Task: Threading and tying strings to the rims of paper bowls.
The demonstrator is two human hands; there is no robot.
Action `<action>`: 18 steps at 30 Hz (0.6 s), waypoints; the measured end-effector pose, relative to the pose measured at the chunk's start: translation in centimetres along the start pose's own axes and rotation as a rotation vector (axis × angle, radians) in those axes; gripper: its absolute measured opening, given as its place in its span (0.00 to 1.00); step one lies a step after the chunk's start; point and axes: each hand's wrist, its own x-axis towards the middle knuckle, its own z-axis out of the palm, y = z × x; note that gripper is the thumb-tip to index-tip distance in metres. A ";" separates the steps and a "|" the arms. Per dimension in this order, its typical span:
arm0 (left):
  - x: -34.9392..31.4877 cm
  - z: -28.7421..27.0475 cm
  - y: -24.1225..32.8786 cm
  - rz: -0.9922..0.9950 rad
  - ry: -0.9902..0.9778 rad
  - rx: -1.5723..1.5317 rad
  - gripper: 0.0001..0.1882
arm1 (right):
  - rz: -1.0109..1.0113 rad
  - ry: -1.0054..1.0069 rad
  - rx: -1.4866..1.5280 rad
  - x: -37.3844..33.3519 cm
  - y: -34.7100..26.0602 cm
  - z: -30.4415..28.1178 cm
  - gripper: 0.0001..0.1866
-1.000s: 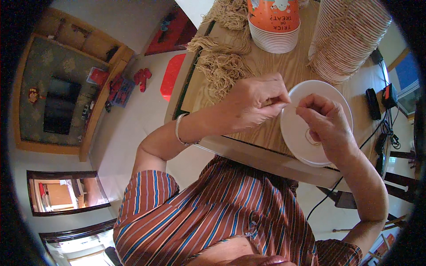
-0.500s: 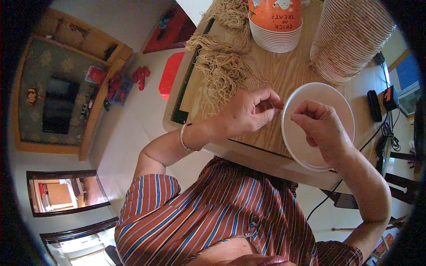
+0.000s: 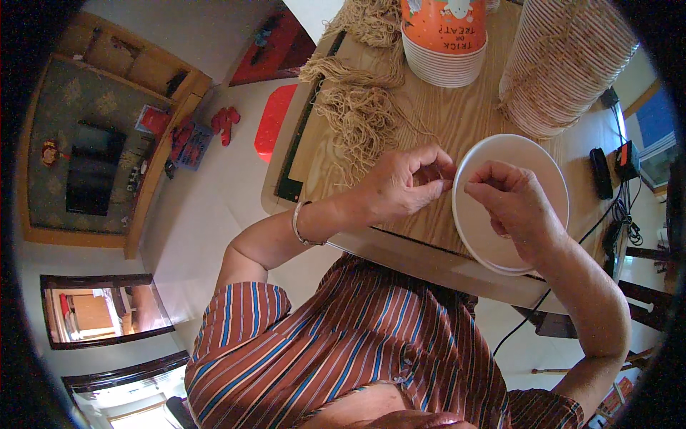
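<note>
A white paper bucket [image 3: 493, 247] lies tipped on the wooden table with its wide mouth facing me. At the left side of its rim my left hand [image 3: 411, 179], with a bangle on the wrist, pinches thumb and forefinger together. My right hand [image 3: 511, 204] is in front of the bucket's mouth, its thumb and finger also pressed in a pinch near the rim. Whatever either pinch holds is too small to make out. Loose tan twine [image 3: 357, 118] is heaped on the table beyond my left hand, with strands trailing toward the bucket.
A stack of orange printed paper buckets [image 3: 443, 61] stands at the far side. Right of it leans a taller stack of white-rimmed buckets [image 3: 564, 71] with twine on it. Black adapters and cables [image 3: 627, 161] lie at the right edge. A red stool [image 3: 274, 123] stands left of the table [image 3: 436, 107].
My right hand has shifted very slightly left, toward the rim. The bucket and my left hand are almost unmoved.
</note>
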 end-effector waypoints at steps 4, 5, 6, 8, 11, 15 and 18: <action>0.0 0.0 0.0 0.023 0.006 -0.003 0.11 | -0.026 0.003 -0.011 0.1 -0.2 0.2 0.06; 0.0 -0.1 0.1 0.032 0.006 -0.007 0.11 | -0.003 -0.009 0.007 0.0 -0.4 0.2 0.04; 0.0 -0.1 0.1 0.032 0.007 -0.008 0.11 | 0.020 -0.021 0.025 -0.1 -0.5 0.2 0.03; 0.1 0.0 0.1 0.031 0.004 -0.032 0.10 | 0.011 -0.016 0.015 0.2 -0.1 0.1 0.04; 0.0 0.0 0.2 0.019 0.013 -0.022 0.10 | 0.011 -0.003 0.009 0.2 -0.1 0.1 0.06; 0.0 -0.1 0.2 0.018 0.014 -0.023 0.10 | 0.023 0.011 0.007 0.1 -0.5 0.4 0.03; 0.0 0.0 0.3 0.017 0.011 -0.034 0.10 | -0.012 0.015 0.030 0.3 -0.2 0.6 0.03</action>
